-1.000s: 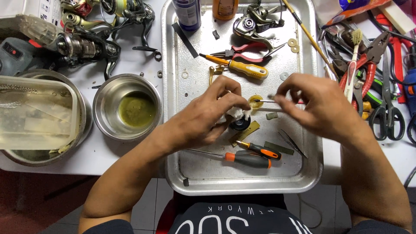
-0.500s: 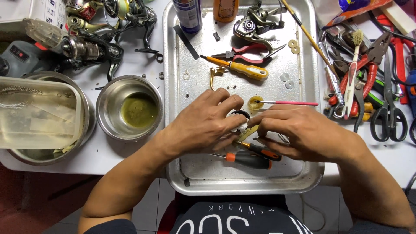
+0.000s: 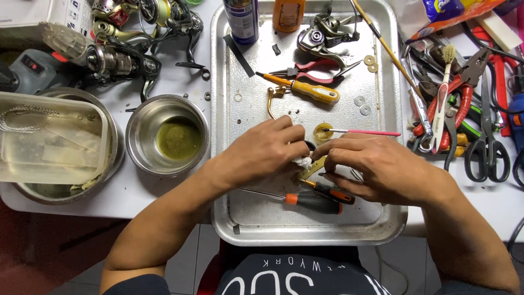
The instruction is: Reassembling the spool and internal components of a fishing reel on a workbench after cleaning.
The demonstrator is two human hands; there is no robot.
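Observation:
My left hand (image 3: pixel 262 153) and my right hand (image 3: pixel 376 166) meet over the middle of a metal tray (image 3: pixel 229 82). Between the fingertips of both hands is a small wad of white tissue (image 3: pixel 302 161) around a small dark part that is mostly hidden. A pink-handled brush (image 3: pixel 363 131) lies just beyond my right hand, its tip in a small yellow cap (image 3: pixel 322 132). Two orange-and-black screwdrivers (image 3: pixel 314 201) lie under and in front of my hands. A brass strip (image 3: pixel 312 168) shows below the tissue.
On the tray's far part lie a yellow screwdriver (image 3: pixel 305 90), red pliers (image 3: pixel 311 68), a fishing reel (image 3: pixel 322 35) and a spray can (image 3: pixel 241 19). A steel bowl of greenish liquid (image 3: pixel 169 135) and a plastic tub (image 3: pixel 52 136) stand left. Pliers and scissors (image 3: pixel 486 147) crowd the right.
My right hand has let go of the pink brush, which now rests on the tray, and has come down to the left to meet my left hand at the tissue.

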